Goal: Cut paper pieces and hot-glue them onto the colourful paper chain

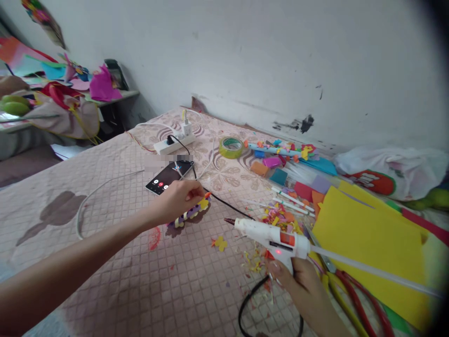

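Note:
My right hand [303, 292] is wrapped round the handle of a white hot glue gun [270, 236], whose dark nozzle points left over the cloth. A long clear glue stick [372, 267] juts out of its back, and a small red light glows on its body. My left hand [184, 199] is closed in a pinch at a purple stick [191, 214] with yellow and white paper pieces along it. The fingertips are by its orange-and-yellow end, and what they pinch is hidden. Between the hands lies a yellow paper flower [220, 243] with an orange one beside it.
Scissors [345, 285] and yellow sheets [375, 252] lie right, near paper scraps [280, 219]. Behind are green tape [230, 147], a phone [170, 175] and a power strip [174, 143]. Black cord [242, 313] loops by my right hand. Another person's hand [12, 86] shows far left.

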A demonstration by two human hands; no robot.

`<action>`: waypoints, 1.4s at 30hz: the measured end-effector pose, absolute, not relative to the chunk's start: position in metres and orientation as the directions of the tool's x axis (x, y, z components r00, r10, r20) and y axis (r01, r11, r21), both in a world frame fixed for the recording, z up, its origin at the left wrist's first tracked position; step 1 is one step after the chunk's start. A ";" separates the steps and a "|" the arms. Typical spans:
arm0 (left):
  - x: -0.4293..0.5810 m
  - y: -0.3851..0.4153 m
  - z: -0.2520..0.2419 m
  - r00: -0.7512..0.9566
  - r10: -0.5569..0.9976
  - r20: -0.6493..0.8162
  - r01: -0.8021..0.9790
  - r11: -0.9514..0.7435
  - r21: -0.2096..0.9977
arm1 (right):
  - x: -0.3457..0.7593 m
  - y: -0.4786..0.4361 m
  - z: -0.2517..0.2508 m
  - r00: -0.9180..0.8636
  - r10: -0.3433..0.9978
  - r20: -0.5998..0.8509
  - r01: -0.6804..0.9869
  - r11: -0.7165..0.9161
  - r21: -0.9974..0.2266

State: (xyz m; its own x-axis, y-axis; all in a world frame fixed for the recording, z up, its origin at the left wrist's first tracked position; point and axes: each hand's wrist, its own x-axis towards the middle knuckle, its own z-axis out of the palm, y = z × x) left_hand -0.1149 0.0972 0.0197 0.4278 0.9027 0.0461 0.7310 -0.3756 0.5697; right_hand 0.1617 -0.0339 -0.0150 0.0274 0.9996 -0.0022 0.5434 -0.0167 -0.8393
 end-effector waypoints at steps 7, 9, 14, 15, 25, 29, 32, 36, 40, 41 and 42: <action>-0.109 0.099 0.016 0.363 0.931 0.046 0.790 -0.333 0.515 | 0.161 -0.033 -0.012 0.042 0.999 0.009 0.540 -0.015 -0.842; -0.108 0.100 0.014 0.360 0.931 0.060 0.801 -0.341 0.492 | 0.161 -0.033 -0.011 0.051 0.999 0.004 0.548 -0.025 -0.836; -0.107 0.099 0.012 0.367 0.926 0.091 0.809 -0.366 0.460 | 0.161 -0.033 -0.011 0.056 0.998 -0.011 0.544 -0.039 -0.838; -0.106 0.098 0.012 0.367 0.926 0.090 0.811 -0.366 0.456 | 0.161 -0.033 -0.012 0.059 0.998 -0.008 0.544 -0.038 -0.838; -0.104 0.098 0.007 0.358 0.928 0.103 0.841 -0.368 0.396 | 0.162 -0.033 -0.011 0.036 0.999 0.012 0.571 -0.011 -0.821; -0.103 0.097 0.004 0.356 0.927 0.122 0.848 -0.375 0.376 | 0.163 -0.032 -0.011 0.020 1.000 0.024 0.588 0.007 -0.809; -0.104 0.096 0.003 0.359 0.924 0.135 0.838 -0.383 0.389 | 0.165 -0.031 -0.012 0.009 0.999 0.046 0.592 0.031 -0.806; -0.106 0.095 0.003 0.365 0.923 0.126 0.807 -0.381 0.452 | 0.166 -0.029 -0.011 -0.013 0.999 0.043 0.595 0.042 -0.802; -0.107 0.095 0.003 0.350 0.932 0.095 0.762 -0.342 0.550 | 0.166 -0.029 -0.010 -0.016 1.000 0.020 0.613 0.026 -0.790; -0.107 0.095 0.003 0.347 0.934 0.088 0.748 -0.332 0.576 | 0.166 -0.029 -0.010 -0.021 1.000 0.017 0.614 0.026 -0.789; -0.107 0.095 0.003 0.344 0.936 0.080 0.737 -0.322 0.594 | 0.166 -0.029 -0.010 -0.024 1.000 0.016 0.614 0.027 -0.789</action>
